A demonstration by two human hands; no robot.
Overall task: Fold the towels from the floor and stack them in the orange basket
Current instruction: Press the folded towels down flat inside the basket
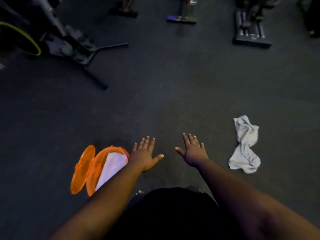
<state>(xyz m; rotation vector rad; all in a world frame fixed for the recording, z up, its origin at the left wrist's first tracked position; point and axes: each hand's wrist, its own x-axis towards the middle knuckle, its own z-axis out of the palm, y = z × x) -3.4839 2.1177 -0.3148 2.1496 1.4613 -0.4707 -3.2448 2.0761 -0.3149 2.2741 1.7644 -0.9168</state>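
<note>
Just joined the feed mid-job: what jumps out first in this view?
The bright orange basket at lower left stands out most, its lid open beside it and a white folded towel inside. Next, a crumpled pale towel lies on the dark floor at right. Between them both hands, left hand and right hand, stretch forward with fingers spread, holding nothing.

We see a dark speckled floor (164,101). On it to our right lies a crumpled grey towel (245,146). To our left stands the orange basket (97,170), its lid (83,170) open beside it. Exercise machine bases (251,32) stand farther off.
</note>
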